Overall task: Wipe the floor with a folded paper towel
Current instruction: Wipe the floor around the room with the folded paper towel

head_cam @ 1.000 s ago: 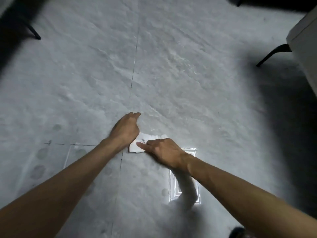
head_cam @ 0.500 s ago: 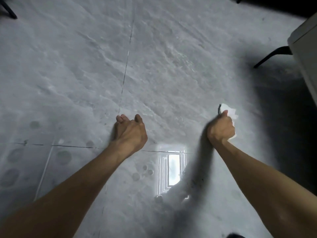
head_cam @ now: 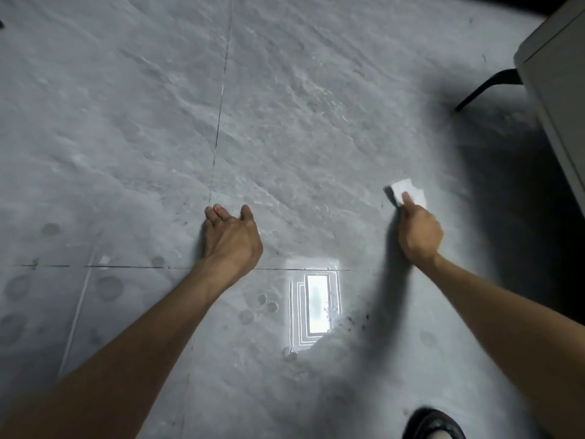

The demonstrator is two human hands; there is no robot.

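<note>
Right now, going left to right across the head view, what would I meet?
Round dull marks → left hand → bright light reflection → right hand gripping the folded paper towel → black furniture leg → pale cabinet.

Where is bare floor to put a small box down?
Bare floor lies between the left hand and the right hand gripping the paper towel, and beyond both hands. Crowded at the right edge: white furniture, black leg, shoe lower down.
</note>
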